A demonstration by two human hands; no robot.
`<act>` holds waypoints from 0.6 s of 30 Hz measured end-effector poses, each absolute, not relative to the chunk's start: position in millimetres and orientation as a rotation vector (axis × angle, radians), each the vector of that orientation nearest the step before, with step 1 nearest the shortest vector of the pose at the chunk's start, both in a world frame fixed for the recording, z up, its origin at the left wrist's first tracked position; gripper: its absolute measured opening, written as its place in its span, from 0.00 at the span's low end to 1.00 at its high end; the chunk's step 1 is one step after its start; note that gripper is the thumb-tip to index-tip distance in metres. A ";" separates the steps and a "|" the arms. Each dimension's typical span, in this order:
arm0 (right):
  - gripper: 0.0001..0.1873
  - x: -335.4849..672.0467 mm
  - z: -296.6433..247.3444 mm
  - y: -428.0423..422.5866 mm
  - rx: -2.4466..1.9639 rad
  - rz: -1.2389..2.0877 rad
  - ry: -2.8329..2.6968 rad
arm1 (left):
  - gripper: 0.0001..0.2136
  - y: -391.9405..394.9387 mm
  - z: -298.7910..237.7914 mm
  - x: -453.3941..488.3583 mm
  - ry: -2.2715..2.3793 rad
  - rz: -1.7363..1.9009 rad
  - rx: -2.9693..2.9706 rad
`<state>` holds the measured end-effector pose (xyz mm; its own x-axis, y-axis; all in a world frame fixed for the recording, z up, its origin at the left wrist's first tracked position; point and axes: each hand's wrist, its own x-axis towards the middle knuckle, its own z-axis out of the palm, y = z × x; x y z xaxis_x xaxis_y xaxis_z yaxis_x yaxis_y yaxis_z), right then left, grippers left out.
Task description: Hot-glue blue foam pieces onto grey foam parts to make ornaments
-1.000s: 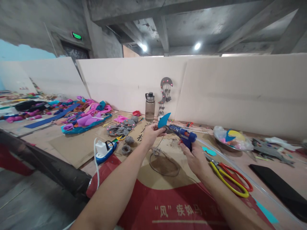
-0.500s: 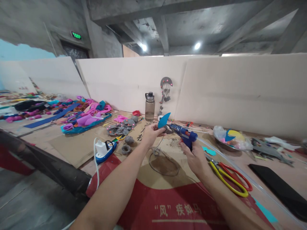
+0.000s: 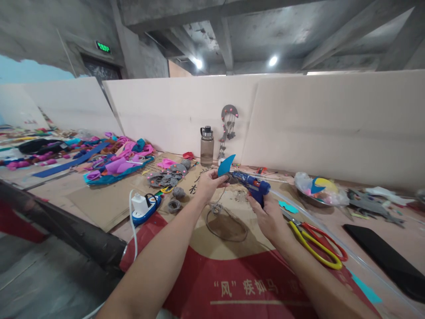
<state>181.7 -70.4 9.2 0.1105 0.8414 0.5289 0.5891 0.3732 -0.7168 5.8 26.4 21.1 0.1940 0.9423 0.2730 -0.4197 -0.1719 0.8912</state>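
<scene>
My left hand point(image 3: 210, 182) pinches a blue crescent-shaped felt piece point(image 3: 226, 165), which stands up above the fingertips. Something small and grey lies at the fingers too, partly hidden. My right hand point(image 3: 265, 213) is wrapped round the grip of a blue glue gun point(image 3: 255, 185), its nozzle pointing left and close to the left fingertips; whether it touches cannot be made out. Grey cord point(image 3: 227, 240) hangs below the left hand and lies looped on the printed cardboard point(image 3: 206, 252).
Scissors point(image 3: 320, 246) and a black phone point(image 3: 381, 257) lie at right. A metal bowl point(image 3: 312, 199) stands behind them. A blue power strip point(image 3: 146, 213), grey yarn balls point(image 3: 178, 192) and coloured felt scraps point(image 3: 122, 164) are at left. A bottle point(image 3: 207, 148) stands by the board.
The glue gun has shifted slightly left and its nozzle is closer to the left fingertips. The left hand keeps its pinch on the felt piece.
</scene>
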 end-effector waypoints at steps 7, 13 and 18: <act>0.16 181.9 8.3 -67.0 -1.286 0.309 -1.531 | 0.20 23.6 23.5 5.7 0.602 1.340 1.170; 0.17 179.7 12.9 -72.0 -1.318 0.283 -1.564 | 0.17 23.9 23.1 5.7 0.610 1.359 1.170; 0.15 182.1 10.4 -68.6 -1.263 0.293 -1.530 | 0.16 24.7 22.4 5.7 0.608 1.354 1.171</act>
<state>182.1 -68.6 10.4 0.1425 0.8155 0.5610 0.5501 0.4059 -0.7298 5.7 24.7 22.4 0.1902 0.9417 0.2774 -0.4179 -0.1780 0.8909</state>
